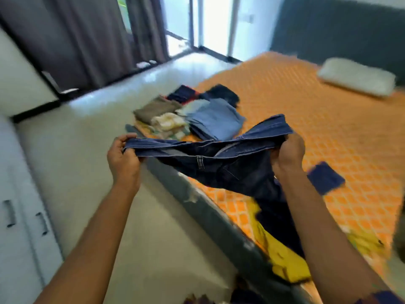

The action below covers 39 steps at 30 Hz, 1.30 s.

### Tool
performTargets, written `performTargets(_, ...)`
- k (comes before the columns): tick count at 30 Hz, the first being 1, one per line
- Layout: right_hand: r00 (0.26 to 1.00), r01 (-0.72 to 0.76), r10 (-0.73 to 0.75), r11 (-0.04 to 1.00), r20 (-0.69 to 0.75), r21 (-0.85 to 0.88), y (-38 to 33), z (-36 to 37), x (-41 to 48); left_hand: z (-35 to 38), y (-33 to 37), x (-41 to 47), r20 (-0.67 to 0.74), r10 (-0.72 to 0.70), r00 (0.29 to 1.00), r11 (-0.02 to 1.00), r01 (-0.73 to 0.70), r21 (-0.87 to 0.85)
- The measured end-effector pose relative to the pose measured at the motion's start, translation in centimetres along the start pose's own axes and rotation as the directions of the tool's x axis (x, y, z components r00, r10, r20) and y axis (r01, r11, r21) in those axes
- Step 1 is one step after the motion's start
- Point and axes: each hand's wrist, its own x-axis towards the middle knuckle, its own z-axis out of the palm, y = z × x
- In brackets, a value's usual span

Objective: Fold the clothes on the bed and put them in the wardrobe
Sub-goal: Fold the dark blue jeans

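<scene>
1. Two hands hold one pair of dark blue denim trousers (230,170) by the waistband. The left hand (123,159) pinches one end of the band between thumb and curled fingers, and the right hand (289,154) grips the other end with the fingers closed round the cloth.
2. The waistband is stretched from hand to hand. Its long axis goes across the view from left to right and rises a little toward the right hand.
3. The legs of the trousers hang down below the right hand and reach the bed with the orange quilted cover (306,119), partly over a crumpled yellow cloth garment (282,255). So most of the cloth is on the right-hand side, and the left hand is out over the floor, beside the edge of the bed.
4. I judge that the next fold depends on this line: the two hands must bring the ends of the waistband together so that one leg lies on the other.
5. A pile of folded clothes (210,119) lies further along the same edge of the bed, beyond the hands.
6. White cupboard doors with dark handles (26,227) stand at the left, nearer to the left hand; it is perhaps the wardrobe.
</scene>
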Motion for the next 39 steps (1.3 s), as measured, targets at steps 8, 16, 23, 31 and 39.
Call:
performTargets(8,0.843,-0.13,0.202,0.976,0.499,-0.175,6.6,21.5,-2.7,-18.7,9.6,3.6,-0.45,0.229,0.863,0.971,-0.172,0.165)
performTargets(16,0.587,-0.26,0.347,0.936,0.732,-0.235,5.5,37.4,-5.1,-24.7,18.6,7.6,-0.722,0.118,0.682,0.991,-0.132,0.036)
performTargets(23,0.431,-0.302,0.3,0.937,0.851,-0.178,0.5,45.7,-8.4,-27.9,28.6,7.9,-0.786,0.082,0.613,0.919,-0.353,-0.179)
performTargets(31,0.473,-0.405,0.378,0.896,0.796,-0.184,5.0,44.5,-11.1,-28.3,26.5,2.6,-0.726,0.038,0.686,0.823,-0.433,-0.367)
performTargets(39,0.688,-0.341,0.562,0.809,0.459,-0.479,20.6,27.4,-11.3,-28.2,7.0,-6.7,-0.782,-0.373,0.5,0.848,-0.157,-0.506)
